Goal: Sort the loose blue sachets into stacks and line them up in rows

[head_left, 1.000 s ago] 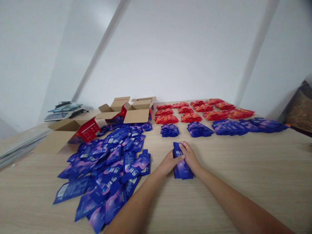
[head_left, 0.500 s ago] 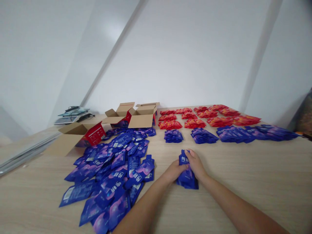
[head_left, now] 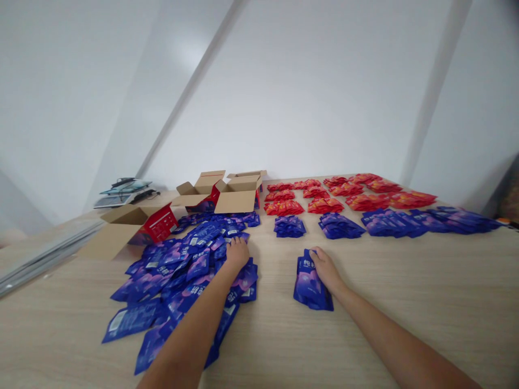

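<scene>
My right hand (head_left: 325,266) is closed on the upper right edge of a small stack of blue pouches (head_left: 310,289) with white lettering and a pink-purple print. The stack is held over the table in front of me. Over on the left, my left hand (head_left: 238,252) lies on the right side of a big loose pile of blue pouches (head_left: 178,259), fingers extended over them. Its fingertips touch the pile, and part of the pile is hidden under my forearm.
Open cardboard boxes (head_left: 235,201) stand behind the pile, with another box (head_left: 107,232) at left. Blue pouch stacks (head_left: 340,225) form a row across the table (head_left: 405,292). Red pouch stacks (head_left: 324,205) lie behind them. Metal strips (head_left: 48,259) lie far left.
My left hand has let go of the pouch stack and moved left onto the pile. My right hand keeps its hold on the stack, nearly in the same place.
</scene>
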`<action>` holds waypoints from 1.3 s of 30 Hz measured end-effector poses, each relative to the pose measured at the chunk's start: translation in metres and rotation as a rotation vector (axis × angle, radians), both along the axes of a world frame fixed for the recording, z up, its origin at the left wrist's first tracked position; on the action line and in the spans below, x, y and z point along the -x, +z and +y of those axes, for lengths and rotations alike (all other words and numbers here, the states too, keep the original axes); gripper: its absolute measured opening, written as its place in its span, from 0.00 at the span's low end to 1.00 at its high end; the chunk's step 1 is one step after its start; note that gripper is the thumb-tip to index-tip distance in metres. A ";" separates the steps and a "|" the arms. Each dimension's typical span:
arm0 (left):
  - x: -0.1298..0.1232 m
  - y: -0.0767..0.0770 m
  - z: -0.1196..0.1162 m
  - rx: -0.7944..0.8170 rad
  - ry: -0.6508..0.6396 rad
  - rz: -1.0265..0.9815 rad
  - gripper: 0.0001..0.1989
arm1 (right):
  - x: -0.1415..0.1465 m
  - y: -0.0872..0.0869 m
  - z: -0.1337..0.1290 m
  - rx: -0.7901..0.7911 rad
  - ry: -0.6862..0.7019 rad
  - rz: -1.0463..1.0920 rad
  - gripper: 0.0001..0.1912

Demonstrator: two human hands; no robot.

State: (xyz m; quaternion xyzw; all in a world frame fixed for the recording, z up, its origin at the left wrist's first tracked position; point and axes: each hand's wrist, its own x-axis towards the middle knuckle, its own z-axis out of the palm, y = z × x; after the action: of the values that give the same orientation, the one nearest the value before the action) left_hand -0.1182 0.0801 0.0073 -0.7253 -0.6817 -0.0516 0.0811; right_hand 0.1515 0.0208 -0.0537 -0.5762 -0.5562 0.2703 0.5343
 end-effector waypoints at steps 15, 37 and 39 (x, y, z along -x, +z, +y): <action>-0.026 -0.015 -0.002 0.068 -0.206 0.092 0.20 | -0.002 0.004 -0.004 0.034 0.043 0.033 0.14; -0.072 -0.003 -0.058 0.249 -0.657 -0.006 0.31 | -0.001 0.005 -0.005 -0.002 0.041 0.080 0.13; -0.067 0.004 -0.058 0.282 -0.745 0.003 0.38 | -0.001 0.005 -0.005 -0.003 0.040 0.083 0.13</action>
State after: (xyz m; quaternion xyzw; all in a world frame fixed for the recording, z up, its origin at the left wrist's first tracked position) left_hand -0.0512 0.0221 0.0116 -0.9271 -0.3720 0.0180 -0.0425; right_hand 0.1529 0.0162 -0.0487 -0.5525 -0.5456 0.3037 0.5522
